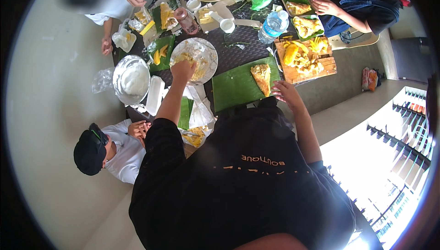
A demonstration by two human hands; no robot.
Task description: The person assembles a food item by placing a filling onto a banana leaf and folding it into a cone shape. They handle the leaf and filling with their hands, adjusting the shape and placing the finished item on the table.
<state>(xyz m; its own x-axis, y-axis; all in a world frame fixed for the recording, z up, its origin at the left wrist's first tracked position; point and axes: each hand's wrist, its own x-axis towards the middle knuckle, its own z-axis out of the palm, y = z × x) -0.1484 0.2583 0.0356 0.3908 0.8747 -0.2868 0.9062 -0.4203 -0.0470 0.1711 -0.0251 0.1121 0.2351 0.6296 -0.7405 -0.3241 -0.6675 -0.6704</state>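
One right hand (285, 92), spread beside golden wedge (261, 78), left hand (183, 70) in crumbly food (200, 70) (can't tell grip)

1. Round pale marbled plate (211, 52), flat, beneath left fingers (180, 69).
2. Crumbly yellowish food (199, 72), loose, around left fingers.
3. Green leaf (233, 87), flat, edge near right fingers (277, 86).
4. 1 golden wedge (261, 77) on leaf, just beside right fingers.

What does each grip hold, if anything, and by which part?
Cannot be told: left grip is in crumbly food, fingertips hidden; right grip is by the large green leaf, hold unclear.
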